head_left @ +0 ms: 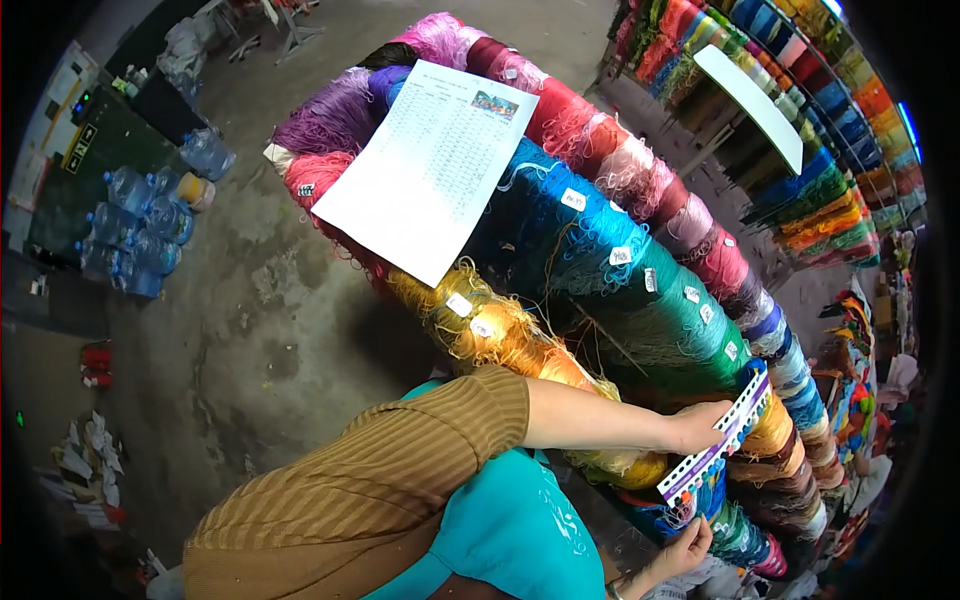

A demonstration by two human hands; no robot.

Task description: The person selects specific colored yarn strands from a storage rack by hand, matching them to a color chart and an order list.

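Observation:
My left hand reaches across the hanging yarn and grips a long white thread sample card with a row of holes and purple print. Small tufts of coloured thread run along the card's edge. Below the card's lower end, my right hand has its fingers pinched together at fine thread strands; the exact strand is hard to make out. Beneath the card hang blue skeins and tan-brown skeins. Teal and green skeins with small white number tags lie beyond my left hand.
A printed sheet lies on the skeins at the far end. Gold yarn hangs beside my forearm, and pink and red skeins line the far side. Another yarn rack and a white board stand beyond. Water jugs sit on the floor.

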